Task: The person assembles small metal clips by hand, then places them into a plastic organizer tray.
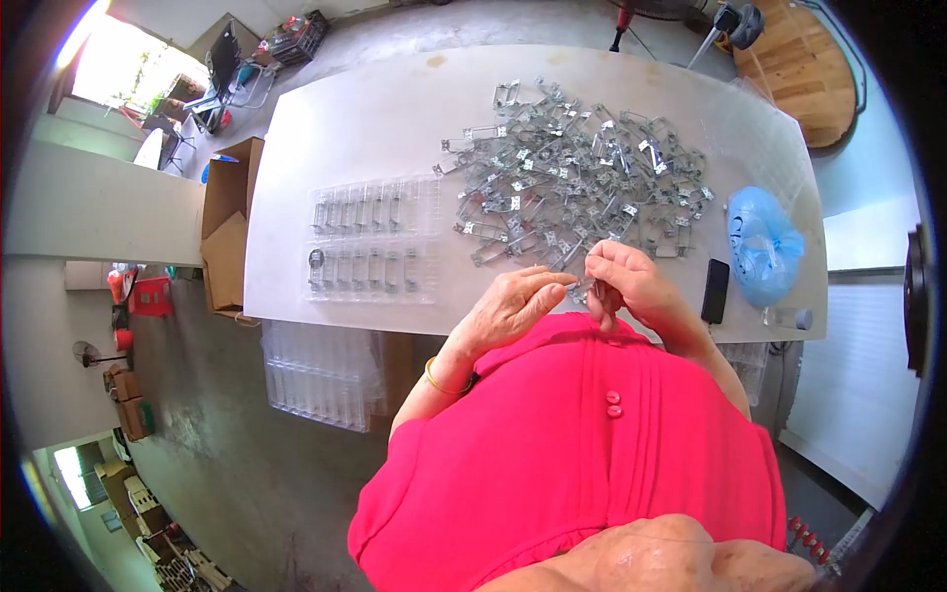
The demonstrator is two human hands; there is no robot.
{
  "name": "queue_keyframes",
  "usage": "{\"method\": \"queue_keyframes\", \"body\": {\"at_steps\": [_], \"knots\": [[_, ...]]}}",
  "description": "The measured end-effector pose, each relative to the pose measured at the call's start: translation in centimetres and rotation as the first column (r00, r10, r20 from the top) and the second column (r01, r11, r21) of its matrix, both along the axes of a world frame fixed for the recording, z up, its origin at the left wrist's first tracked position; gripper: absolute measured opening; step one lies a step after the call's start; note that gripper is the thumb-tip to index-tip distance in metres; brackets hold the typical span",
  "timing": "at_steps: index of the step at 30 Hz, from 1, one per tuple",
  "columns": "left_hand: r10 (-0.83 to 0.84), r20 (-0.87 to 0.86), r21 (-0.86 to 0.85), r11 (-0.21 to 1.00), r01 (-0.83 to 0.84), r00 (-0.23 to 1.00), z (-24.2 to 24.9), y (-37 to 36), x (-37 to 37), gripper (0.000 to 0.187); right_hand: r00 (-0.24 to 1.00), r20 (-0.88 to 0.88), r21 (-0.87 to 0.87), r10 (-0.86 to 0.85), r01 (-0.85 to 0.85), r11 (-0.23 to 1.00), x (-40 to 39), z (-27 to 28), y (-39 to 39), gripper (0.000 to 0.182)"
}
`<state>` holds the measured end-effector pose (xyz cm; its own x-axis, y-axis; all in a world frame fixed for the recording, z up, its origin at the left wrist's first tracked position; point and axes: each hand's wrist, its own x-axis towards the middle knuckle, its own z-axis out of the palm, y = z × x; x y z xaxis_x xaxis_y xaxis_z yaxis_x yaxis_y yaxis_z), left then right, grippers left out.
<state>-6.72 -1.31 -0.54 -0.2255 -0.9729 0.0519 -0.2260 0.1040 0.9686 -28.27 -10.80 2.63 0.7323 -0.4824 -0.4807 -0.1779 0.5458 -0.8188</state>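
At the table's near edge, my left hand (pixel 515 308) and my right hand (pixel 633 284) meet over a small shiny metal bracket (pixel 580 294). The right fingers are curled in a pinch on it. My left fingers are pressed together, with their tips at the bracket's other side; the exact grip is partly hidden. Just beyond the hands spreads a large loose pile of metal brackets (pixel 582 178). To the left lie two clear plastic trays (pixel 430 209) with upright brackets standing in rows in their slots.
On the right of the white table (pixel 375 99) are a black phone (pixel 716 291), a blue plastic bag (pixel 763 247) and a clear bottle (pixel 787 318) on its side. A cardboard box (pixel 229 227) stands off the left edge. Stacked clear trays (pixel 321 375) sit below the front edge.
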Motion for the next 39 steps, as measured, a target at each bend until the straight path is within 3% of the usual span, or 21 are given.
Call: {"method": "queue_keyframes", "body": {"at_steps": [1,3,5,6,8,11,13,16,20,22,23,25,27,29,31,32,33,34,35,38,39], "knots": [[-0.026,-0.008,-0.041,0.999,0.026,1.000,-0.3,-0.1,-0.4,0.048,1.000,-0.005,0.000,0.002,-0.002,1.000,-0.4,-0.5,-0.2,0.020],[-0.039,-0.014,-0.077,0.996,0.038,0.999,-0.6,0.0,-1.2,0.050,0.994,-0.094,-0.247,-0.060,0.035,0.968,-1.2,-1.6,-0.7,0.018],[-0.097,-0.242,0.061,0.991,0.115,0.966,-0.6,0.0,-1.9,0.050,0.989,-0.086,-0.306,-0.124,0.092,0.948,-2.1,-1.8,-1.7,0.017],[-0.084,-0.242,0.072,0.992,0.104,0.967,-0.4,0.1,-2.3,0.050,0.977,-0.076,-0.366,-0.198,0.157,0.917,-2.3,-1.9,-1.9,0.016],[0.321,-0.500,0.539,0.842,-0.001,0.804,0.6,0.0,-3.4,0.051,0.969,-0.039,-0.413,-0.246,0.208,0.887,-2.6,-1.1,-2.1,0.018],[0.407,-0.582,0.573,0.819,0.001,0.704,0.9,-0.8,-4.2,0.056,0.950,0.047,-0.445,-0.309,0.297,0.845,-2.8,-0.8,-2.2,0.017],[0.420,-0.613,0.570,0.822,0.006,0.670,0.8,-1.0,-4.4,0.056,0.946,0.181,-0.745,-0.269,0.310,0.591,-2.8,-1.8,-2.2,0.010],[0.440,-0.648,0.573,0.820,0.017,0.621,0.2,-0.7,-4.8,0.056,0.931,0.235,-0.645,-0.278,0.364,0.672,-3.0,-1.3,-1.3,0.004],[0.418,-0.669,0.549,0.835,0.029,0.614,-0.4,-0.5,-5.0,0.054,0.902,0.326,-0.595,-0.283,0.429,0.680,-1.5,-0.4,0.2,0.004],[0.418,-0.651,0.541,0.841,0.001,0.634,0.0,-0.3,-4.9,0.054,0.922,0.313,-0.750,-0.230,0.388,0.535,-1.0,-0.7,0.5,0.007],[0.418,-0.632,0.534,0.845,-0.024,0.653,0.2,-0.1,-4.9,0.053,0.922,0.314,-0.751,-0.227,0.388,0.535,-0.8,-0.8,0.4,0.007],[0.433,-0.596,0.520,0.850,-0.085,0.676,0.1,0.2,-4.9,0.052,0.955,0.244,-0.938,-0.168,0.276,0.211,-0.6,-0.9,0.2,0.010],[0.447,-0.560,0.500,0.854,-0.145,0.698,0.1,0.6,-4.8,0.051,0.974,0.135,-0.961,-0.180,0.173,0.215,-0.9,-1.3,0.3,0.011],[0.428,-0.255,0.212,0.899,-0.382,0.867,0.3,0.9,-4.6,0.049,0.980,0.026,-0.973,-0.196,0.070,0.221,-0.7,-1.4,0.9,0.011],[0.405,-0.188,0.121,0.914,-0.388,0.895,-0.1,0.8,-4.1,0.046,0.974,0.009,-0.844,-0.228,0.130,0.521,0.1,-1.2,1.7,0.008],[0.384,-0.117,0.032,0.923,-0.383,0.916,-0.3,0.8,-4.0,0.043,0.973,0.010,-0.844,-0.230,0.132,0.521,0.4,-0.9,1.8,0.008],[0.379,-0.117,0.031,0.925,-0.378,0.918,-0.3,0.7,-3.8,0.043,0.970,-0.016,-0.783,-0.242,0.139,0.606,0.8,-0.5,1.8,0.008],[0.392,0.007,-0.141,0.911,-0.387,0.920,-0.3,0.7,-3.7,0.038,0.966,-0.043,-0.715,-0.253,0.147,0.684,1.1,-0.3,1.9,0.009],[0.420,0.125,-0.310,0.877,-0.367,0.899,-0.3,0.7,-3.5,0.033,0.965,-0.044,-0.716,-0.257,0.149,0.682,1.2,-0.3,2.0,0.009],[0.429,0.205,-0.357,0.870,-0.340,0.880,0.2,1.0,-2.5,0.027,0.969,-0.064,-0.660,-0.238,0.137,0.739,2.1,-0.1,2.1,0.010],[0.427,0.206,-0.355,0.871,-0.339,0.880,-0.1,1.0,-2.2,0.027,0.982,-0.059,-0.517,-0.181,0.125,0.847,2.3,0.2,2.1,0.010]]}}
